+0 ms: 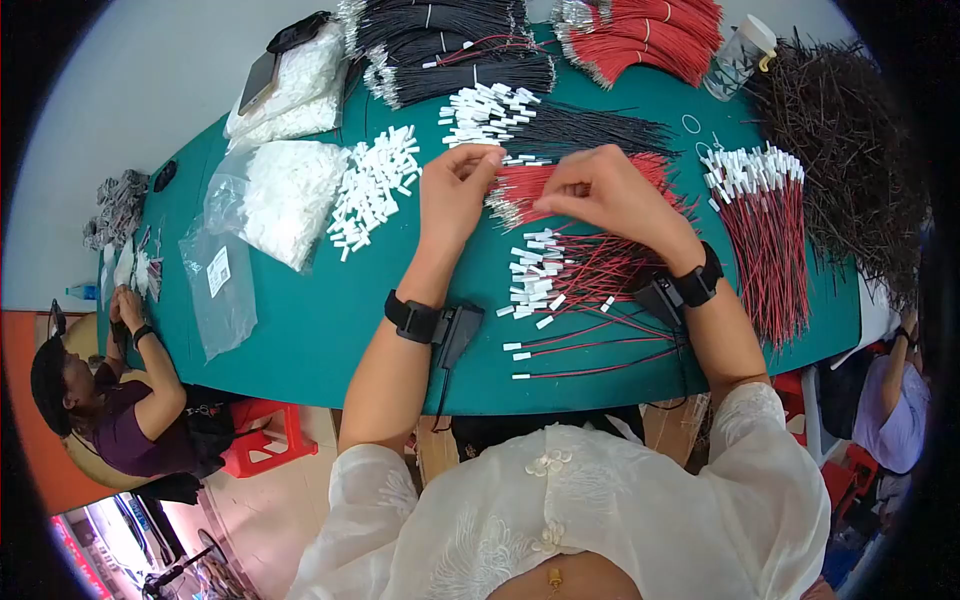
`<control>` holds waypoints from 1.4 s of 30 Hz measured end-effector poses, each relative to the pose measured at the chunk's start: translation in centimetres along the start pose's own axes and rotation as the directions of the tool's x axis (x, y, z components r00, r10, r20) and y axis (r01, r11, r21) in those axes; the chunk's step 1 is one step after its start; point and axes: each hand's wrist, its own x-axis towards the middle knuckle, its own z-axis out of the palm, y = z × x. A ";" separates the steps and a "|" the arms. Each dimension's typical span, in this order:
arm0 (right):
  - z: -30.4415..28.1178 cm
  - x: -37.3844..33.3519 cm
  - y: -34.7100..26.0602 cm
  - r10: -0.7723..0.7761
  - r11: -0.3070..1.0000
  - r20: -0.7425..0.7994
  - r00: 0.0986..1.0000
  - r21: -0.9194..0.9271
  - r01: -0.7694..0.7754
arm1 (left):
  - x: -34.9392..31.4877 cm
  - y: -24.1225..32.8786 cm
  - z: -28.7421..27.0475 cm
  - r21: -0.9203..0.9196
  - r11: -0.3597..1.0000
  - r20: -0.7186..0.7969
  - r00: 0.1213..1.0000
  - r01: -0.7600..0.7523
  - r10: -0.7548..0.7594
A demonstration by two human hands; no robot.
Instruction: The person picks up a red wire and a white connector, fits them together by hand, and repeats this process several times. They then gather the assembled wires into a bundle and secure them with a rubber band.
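Observation:
My left hand [457, 197] is raised over the table, thumb and forefinger pinched together beside a pile of white connector housings [490, 112]. Whatever sits in that pinch is too small to make out. To its right, my right hand [622, 200] hovers above a bundle of red wires [525, 183] with silvery tips, its fingers curled together and slightly blurred; what they hold, if anything, is unclear. Black wires [600, 132] lie just beyond. Closer to me are red-and-black wire pairs [600, 262] with white connectors on their left ends, a few lying singly near the edge.
Loose white housings [375, 190] and a plastic bag of them [292, 200] lie left. Black bundles [450, 45] and red bundles [650, 40] stand at the back, near a clear cup [738, 60]. Finished-looking pairs [757, 250] and a dark wire heap [840, 150] lie right. People sit at both sides.

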 end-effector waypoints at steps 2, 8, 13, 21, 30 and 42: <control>0.6 0.5 1.5 -0.086 0.996 -0.283 0.955 -0.045 0.076 | 0.0 -0.3 0.2 0.018 1.000 0.027 1.000 -0.012 0.012; 2.5 2.6 5.4 -0.426 0.895 -0.651 0.628 -0.406 0.186 | 0.1 -1.2 0.4 0.050 0.999 0.075 0.997 0.007 -0.010; 2.6 3.2 6.6 -0.348 0.920 -0.618 0.705 -0.371 0.128 | 0.2 -1.6 0.5 0.101 0.995 0.085 0.996 -0.014 0.005; 2.0 2.7 6.1 -0.406 0.912 -0.615 0.676 -0.324 0.252 | 0.3 -1.8 0.5 0.064 0.998 0.077 0.997 -0.025 0.020; 1.5 2.3 5.2 -0.458 0.888 -0.568 0.684 -0.258 0.380 | 0.1 -0.7 0.3 -0.100 0.994 0.044 0.998 0.047 -0.043; 2.7 1.8 3.7 -0.502 0.863 -0.458 0.733 -0.322 0.390 | 0.0 -0.4 0.3 -0.298 0.949 0.034 0.995 0.099 -0.093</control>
